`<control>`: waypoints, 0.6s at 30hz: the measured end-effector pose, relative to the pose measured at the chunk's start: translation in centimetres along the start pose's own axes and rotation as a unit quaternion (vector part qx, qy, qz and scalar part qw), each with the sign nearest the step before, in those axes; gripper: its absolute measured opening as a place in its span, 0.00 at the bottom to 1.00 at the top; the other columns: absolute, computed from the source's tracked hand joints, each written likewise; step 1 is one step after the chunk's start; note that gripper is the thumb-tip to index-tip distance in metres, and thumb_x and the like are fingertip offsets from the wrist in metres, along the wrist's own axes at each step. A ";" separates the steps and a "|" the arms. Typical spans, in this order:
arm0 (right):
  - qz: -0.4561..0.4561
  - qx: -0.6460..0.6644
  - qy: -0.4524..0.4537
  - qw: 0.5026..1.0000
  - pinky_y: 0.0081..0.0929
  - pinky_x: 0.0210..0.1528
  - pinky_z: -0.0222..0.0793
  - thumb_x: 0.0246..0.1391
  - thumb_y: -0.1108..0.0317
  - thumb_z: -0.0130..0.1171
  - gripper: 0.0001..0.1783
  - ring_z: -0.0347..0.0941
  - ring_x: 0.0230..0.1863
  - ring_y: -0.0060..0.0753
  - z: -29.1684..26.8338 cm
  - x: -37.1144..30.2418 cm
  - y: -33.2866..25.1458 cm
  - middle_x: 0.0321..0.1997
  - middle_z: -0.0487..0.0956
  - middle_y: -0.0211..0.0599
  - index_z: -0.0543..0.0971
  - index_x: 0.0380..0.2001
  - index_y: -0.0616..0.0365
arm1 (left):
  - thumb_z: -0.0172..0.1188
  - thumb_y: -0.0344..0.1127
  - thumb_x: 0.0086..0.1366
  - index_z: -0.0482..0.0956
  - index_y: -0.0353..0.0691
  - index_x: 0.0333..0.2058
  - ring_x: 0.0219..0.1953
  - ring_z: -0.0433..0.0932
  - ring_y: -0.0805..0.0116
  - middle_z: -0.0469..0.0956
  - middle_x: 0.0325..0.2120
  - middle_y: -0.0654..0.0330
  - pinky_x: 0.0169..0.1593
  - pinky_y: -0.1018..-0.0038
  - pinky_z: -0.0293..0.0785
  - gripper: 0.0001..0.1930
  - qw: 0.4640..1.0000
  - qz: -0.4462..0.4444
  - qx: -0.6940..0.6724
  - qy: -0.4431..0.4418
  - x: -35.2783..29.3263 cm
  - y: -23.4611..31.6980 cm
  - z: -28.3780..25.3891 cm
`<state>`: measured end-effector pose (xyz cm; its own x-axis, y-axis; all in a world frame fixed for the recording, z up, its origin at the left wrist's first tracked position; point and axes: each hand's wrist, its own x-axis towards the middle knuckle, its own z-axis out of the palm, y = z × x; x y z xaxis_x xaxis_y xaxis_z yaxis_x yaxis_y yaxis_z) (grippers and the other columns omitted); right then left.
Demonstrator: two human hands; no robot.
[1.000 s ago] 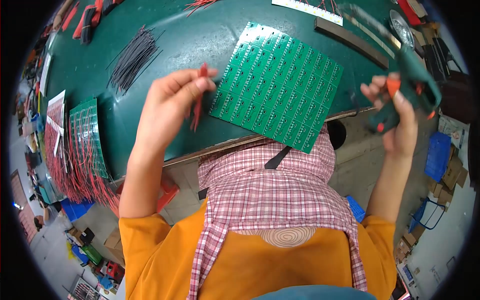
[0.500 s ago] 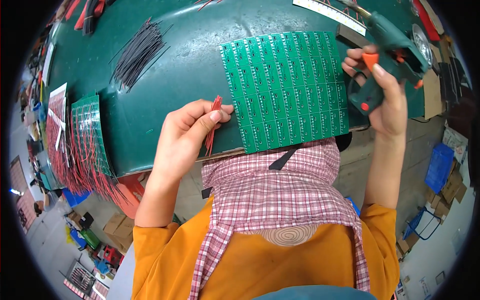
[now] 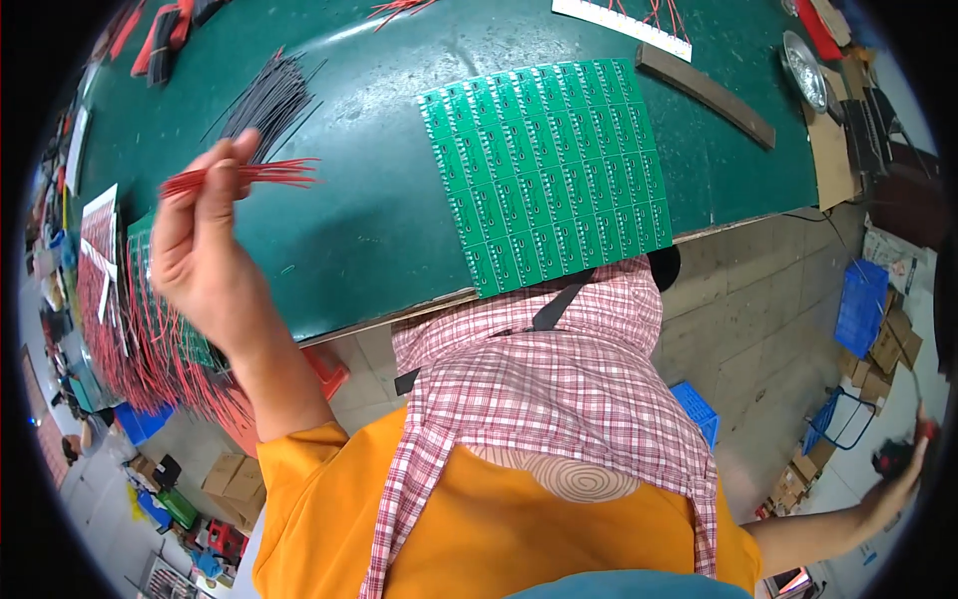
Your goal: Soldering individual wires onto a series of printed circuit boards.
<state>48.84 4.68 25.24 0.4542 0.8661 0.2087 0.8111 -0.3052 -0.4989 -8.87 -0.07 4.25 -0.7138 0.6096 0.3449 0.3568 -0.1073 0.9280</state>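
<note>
My left hand (image 3: 210,240) is raised over the left part of the table, its thumb and fingers pinched on a small bundle of red wires (image 3: 274,173). The wires lie crosswise, just in front of a pile of black wires (image 3: 267,100). Far out at the right rim, away from the table, my right hand (image 3: 888,499) is around a dark soldering gun (image 3: 894,456). That hand and the tool are small and partly blurred. A green panel of circuit boards (image 3: 549,170) lies at the table's front edge, touched by neither hand.
Finished-looking boards with red wires (image 3: 150,339) hang over the table's left front edge. A brown bar (image 3: 709,92), a white strip (image 3: 624,28) and a metal dish (image 3: 804,72) lie at the far right. A blue crate (image 3: 696,414) stands on the floor.
My left hand has moved left and up with the red wires, away from the panel. My right hand has swung the soldering gun off the table, out to the right. The panel appears slightly further left.
</note>
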 end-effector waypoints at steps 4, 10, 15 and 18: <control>-0.067 0.013 0.006 0.998 0.16 0.42 0.62 0.52 0.59 0.58 0.23 0.67 0.39 0.18 8.7 0.3 4.2 0.48 0.73 0.35 0.73 0.48 0.59 | 0.54 0.26 0.61 0.78 0.28 0.37 0.37 0.77 0.71 0.80 0.33 0.54 0.44 0.78 0.70 0.08 0.993 -0.065 -0.009 -0.098 -2.0 -2.1 0.8; 0.024 0.471 -0.072 0.879 0.32 0.48 0.58 0.58 0.60 0.47 0.25 0.63 0.38 0.27 16.9 -2.0 -0.4 0.49 0.70 0.42 0.63 0.55 0.60 | 0.54 0.27 0.62 0.78 0.29 0.38 0.36 0.77 0.71 0.79 0.32 0.56 0.44 0.78 0.71 0.08 0.986 -0.105 -0.095 -0.089 -2.7 -2.8 2.1; -0.035 0.659 -0.323 0.678 0.25 0.36 0.62 0.56 0.63 0.48 0.23 0.63 0.31 0.25 21.0 -2.7 -1.2 0.45 0.70 0.43 0.61 0.54 0.60 | 0.55 0.25 0.61 0.78 0.30 0.37 0.35 0.77 0.73 0.79 0.32 0.57 0.42 0.80 0.71 0.07 0.988 -0.099 -0.083 -0.088 -3.1 -3.4 2.4; -0.010 0.683 -0.418 0.599 0.22 0.24 0.62 0.54 0.63 0.50 0.24 0.63 0.19 0.23 24.1 -4.5 -2.6 0.36 0.71 0.42 0.61 0.53 0.56 | 0.56 0.25 0.60 0.79 0.30 0.35 0.34 0.76 0.74 0.79 0.31 0.57 0.41 0.79 0.71 0.06 0.994 -0.056 -0.031 -0.089 -3.3 -3.6 2.7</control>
<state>35.85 11.12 5.30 -0.3561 0.9343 0.0166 -0.5045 -0.1773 -0.8450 -6.14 0.44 -0.65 -0.6269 0.7492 0.2138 0.2389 -0.0763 0.9680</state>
